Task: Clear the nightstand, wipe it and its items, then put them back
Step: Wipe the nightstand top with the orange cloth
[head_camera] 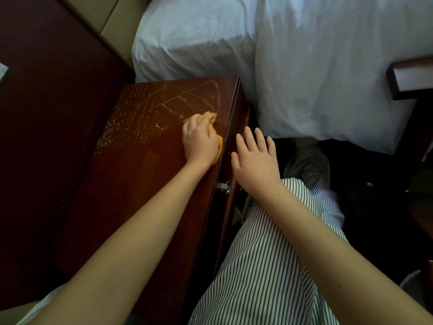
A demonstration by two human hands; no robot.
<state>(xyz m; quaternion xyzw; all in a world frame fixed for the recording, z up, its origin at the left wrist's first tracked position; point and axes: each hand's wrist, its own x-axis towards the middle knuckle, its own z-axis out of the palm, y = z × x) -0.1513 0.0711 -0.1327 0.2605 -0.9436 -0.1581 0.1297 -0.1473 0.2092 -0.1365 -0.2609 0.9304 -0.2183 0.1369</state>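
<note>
The dark red-brown nightstand [145, 184] fills the middle left, and its glossy top is bare, with wet streaks and droplets across the far half. My left hand [200, 139] presses an orange cloth [212, 117] onto the top near its right edge, fingers curled over the cloth. Just past that edge, my right hand [255, 158] hovers with fingers straight and spread, holding nothing, above the nightstand's front face.
A bed with white sheets [281, 55] lies beyond and to the right. A metal drawer handle [223, 186] sticks out of the nightstand's front. My striped trousers [269, 266] are right against it. Dark wood panelling [46, 113] stands to the left, a dark wooden piece [410, 76] at far right.
</note>
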